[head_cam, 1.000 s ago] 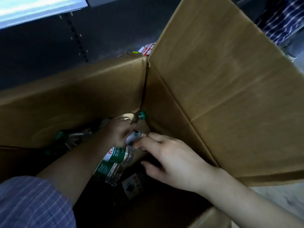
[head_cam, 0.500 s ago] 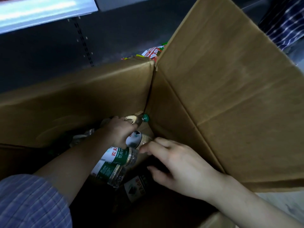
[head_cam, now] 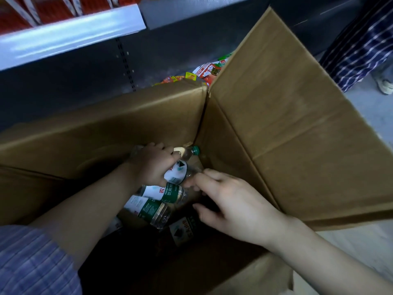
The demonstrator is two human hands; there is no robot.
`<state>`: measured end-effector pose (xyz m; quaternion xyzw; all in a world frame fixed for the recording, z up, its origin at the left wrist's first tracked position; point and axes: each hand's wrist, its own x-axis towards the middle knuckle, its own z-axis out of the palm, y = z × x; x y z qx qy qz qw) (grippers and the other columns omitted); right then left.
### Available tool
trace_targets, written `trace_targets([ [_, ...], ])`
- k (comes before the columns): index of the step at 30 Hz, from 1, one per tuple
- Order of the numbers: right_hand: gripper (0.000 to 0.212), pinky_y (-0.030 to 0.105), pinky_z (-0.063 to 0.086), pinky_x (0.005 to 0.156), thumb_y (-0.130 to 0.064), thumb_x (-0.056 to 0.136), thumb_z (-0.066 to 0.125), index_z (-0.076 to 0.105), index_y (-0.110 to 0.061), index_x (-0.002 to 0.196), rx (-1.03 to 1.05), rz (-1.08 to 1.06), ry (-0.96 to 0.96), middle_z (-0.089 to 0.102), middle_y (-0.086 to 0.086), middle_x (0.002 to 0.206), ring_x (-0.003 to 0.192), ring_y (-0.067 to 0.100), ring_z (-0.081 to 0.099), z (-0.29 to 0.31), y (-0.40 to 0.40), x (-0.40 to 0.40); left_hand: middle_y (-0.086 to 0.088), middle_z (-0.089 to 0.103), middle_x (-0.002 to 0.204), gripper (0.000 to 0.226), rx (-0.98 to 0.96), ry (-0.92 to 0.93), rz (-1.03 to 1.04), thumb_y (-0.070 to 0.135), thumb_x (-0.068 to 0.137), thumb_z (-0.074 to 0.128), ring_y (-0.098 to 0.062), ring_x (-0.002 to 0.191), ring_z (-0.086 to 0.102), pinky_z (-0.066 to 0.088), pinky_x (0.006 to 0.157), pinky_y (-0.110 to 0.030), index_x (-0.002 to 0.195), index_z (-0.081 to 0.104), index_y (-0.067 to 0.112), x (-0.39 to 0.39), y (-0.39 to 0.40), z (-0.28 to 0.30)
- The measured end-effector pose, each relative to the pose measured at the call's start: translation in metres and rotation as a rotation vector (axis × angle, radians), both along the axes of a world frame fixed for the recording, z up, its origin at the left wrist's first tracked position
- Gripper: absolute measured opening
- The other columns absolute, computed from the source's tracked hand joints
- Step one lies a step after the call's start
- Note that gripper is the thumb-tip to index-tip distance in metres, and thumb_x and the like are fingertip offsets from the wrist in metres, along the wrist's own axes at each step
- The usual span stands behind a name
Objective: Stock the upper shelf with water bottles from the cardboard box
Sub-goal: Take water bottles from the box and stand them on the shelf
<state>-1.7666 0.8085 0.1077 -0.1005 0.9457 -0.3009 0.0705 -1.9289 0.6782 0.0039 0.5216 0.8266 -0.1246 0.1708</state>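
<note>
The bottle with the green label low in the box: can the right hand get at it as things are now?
Probably yes. The right hand is already inside the cardboard box, just beside the green-label bottle, with nothing between them. The left hand grips another bottle farther back.

A short, blue-grey striped sleeve (head_cam: 32, 262) covers the left upper arm; both forearms and hands are bare, with perhaps a ring on the left hand (head_cam: 152, 165).

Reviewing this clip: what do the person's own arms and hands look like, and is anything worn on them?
Both hands are bare, with no gloves. The left arm carries a short, light purple-blue sleeve with fine stripes, ending above the elbow. The left hand seems to wear a thin ring. The right hand and its forearm show no sleeve, watch or ring.
</note>
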Motion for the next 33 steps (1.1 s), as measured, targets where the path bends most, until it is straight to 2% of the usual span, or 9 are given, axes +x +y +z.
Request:
trace_targets([
  [8,0.038,0.035,0.055,0.064,-0.028,0.078,0.051,0.052,-0.017,0.114,0.015,0.036,0.038,0.060,0.004,0.097,0.086,0.024,0.062,0.052,-0.008,0.002,0.001,0.047,0.123,0.064,-0.007,-0.010,0.081,0.047,0.076,0.065,-0.022,0.112,0.045,0.033,0.080,-0.031,0.129,0.038,0.022,0.010,-0.016,0.071],
  [11,0.039,0.034,0.055,0.065,-0.029,0.078,0.048,0.052,-0.016,0.115,0.004,0.049,0.051,0.060,0.004,0.099,0.086,0.025,0.062,0.075,-0.009,0.003,0.000,0.047,0.124,0.066,0.029,-0.002,0.124,0.045,0.075,0.065,-0.022,0.111,0.046,0.035,0.086,-0.032,0.131,0.039,0.023,0.014,-0.024,0.099],
  [15,0.033,0.033,0.053,0.061,-0.032,0.076,0.044,0.041,-0.026,0.108,-0.019,0.069,0.100,0.059,0.002,0.096,0.083,0.025,0.061,0.106,-0.012,0.003,0.004,0.049,0.117,0.064,0.139,-0.030,0.259,0.049,0.072,0.068,-0.020,0.109,0.047,0.036,0.088,-0.032,0.126,0.042,0.026,0.021,-0.036,0.135],
  [17,0.028,0.032,0.052,0.059,-0.035,0.075,0.041,0.036,-0.030,0.102,-0.034,0.073,0.106,0.059,0.002,0.094,0.081,0.027,0.061,0.122,-0.012,0.004,0.005,0.049,0.121,0.067,0.188,-0.073,0.348,0.046,0.070,0.070,-0.020,0.112,0.047,0.036,0.090,-0.032,0.128,0.042,0.027,0.026,-0.041,0.155],
  [22,0.034,0.033,0.051,0.065,-0.035,0.077,0.046,0.043,-0.030,0.110,-0.025,0.090,0.101,0.060,0.004,0.096,0.085,0.027,0.061,0.157,-0.014,0.002,0.003,0.043,0.135,0.076,0.242,-0.125,0.547,0.044,0.070,0.072,-0.020,0.122,0.041,0.037,0.095,-0.034,0.135,0.037,0.028,0.037,-0.051,0.201],
  [24,0.029,0.028,0.044,0.063,-0.039,0.075,0.040,0.037,-0.034,0.103,-0.016,0.090,0.129,0.059,0.002,0.093,0.083,0.025,0.059,0.171,-0.014,0.000,0.003,0.042,0.136,0.078,0.268,-0.130,0.638,0.044,0.069,0.072,-0.020,0.123,0.041,0.039,0.098,-0.035,0.136,0.035,0.028,0.043,-0.059,0.218],
  [26,0.032,0.029,0.045,0.066,-0.040,0.074,0.038,0.039,-0.033,0.105,-0.028,0.087,0.119,0.058,0.001,0.095,0.086,0.022,0.057,0.182,-0.014,-0.003,0.002,0.047,0.132,0.075,0.332,-0.139,0.718,0.041,0.068,0.073,-0.019,0.118,0.047,0.041,0.095,-0.033,0.134,0.038,0.027,0.046,-0.066,0.230],
  [29,0.039,0.040,0.052,0.072,-0.033,0.079,0.047,0.050,-0.024,0.116,-0.053,0.097,0.124,0.059,0.002,0.102,0.092,0.020,0.059,0.201,-0.015,-0.008,0.002,0.053,0.126,0.070,0.439,-0.145,0.853,0.038,0.069,0.075,-0.017,0.111,0.051,0.042,0.088,-0.029,0.130,0.042,0.026,0.054,-0.079,0.254],
  [33,0.043,0.041,0.051,0.076,-0.015,0.080,0.062,0.053,-0.019,0.122,-0.040,0.110,0.147,0.056,-0.001,0.102,0.092,0.019,0.059,0.225,-0.023,-0.018,0.000,0.055,0.127,0.068,0.607,-0.185,1.025,0.033,0.070,0.077,-0.019,0.111,0.053,0.043,0.088,-0.030,0.129,0.045,0.025,0.061,-0.099,0.278],
])
